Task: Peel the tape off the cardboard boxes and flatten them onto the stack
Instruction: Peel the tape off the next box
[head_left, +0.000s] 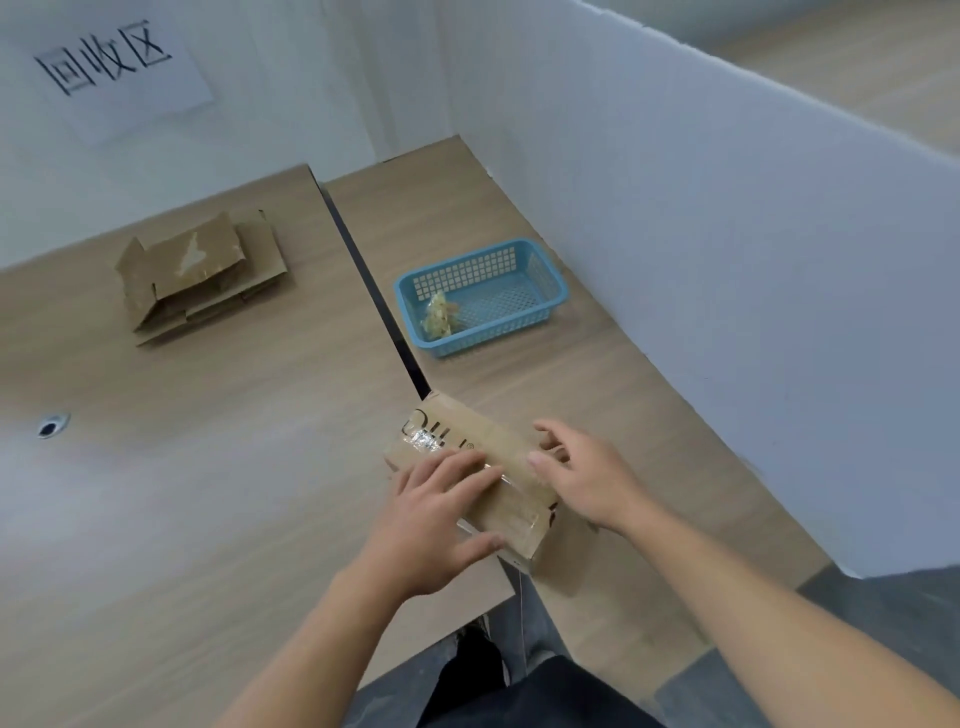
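Observation:
A small brown cardboard box (457, 441) with black lettering and shiny clear tape (423, 441) on top lies at the near edge of the desks, across the gap between them. My left hand (441, 514) rests flat on the box's near half, fingers straight over the tape. My right hand (582, 478) hovers at the box's right side with fingers loosely spread, thumb touching the top edge. A stack of flattened cardboard (200, 275) lies at the far left.
A blue plastic basket (524, 270) with a crumpled wad of tape (439, 314) stands on the right desk. White partition panels (727, 260) wall in the back and right. A paper sign (119, 67) hangs on the back wall. A cable hole (52, 426) sits left.

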